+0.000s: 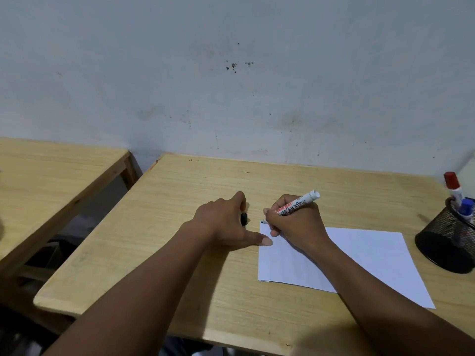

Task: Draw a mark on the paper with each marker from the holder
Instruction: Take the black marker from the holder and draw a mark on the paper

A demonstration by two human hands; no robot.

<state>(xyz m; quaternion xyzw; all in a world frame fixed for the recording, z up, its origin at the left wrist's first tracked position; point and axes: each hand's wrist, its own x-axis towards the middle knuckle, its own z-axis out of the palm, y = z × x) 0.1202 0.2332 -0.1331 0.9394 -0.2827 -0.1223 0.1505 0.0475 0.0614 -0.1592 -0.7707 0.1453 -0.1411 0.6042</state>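
Marker (295, 204) tip down-left on paper (359, 255)

Right hand (295, 222) presses a white marker (295, 205) onto paper (365, 255); left hand (226, 222) holds its cap (244, 218).

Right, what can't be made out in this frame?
- Head view: marker tip and any mark, hidden by the right hand.
- Black cap, mostly covered by the left hand.
- Mesh holder, cut by the right edge; its marker count is unclear.
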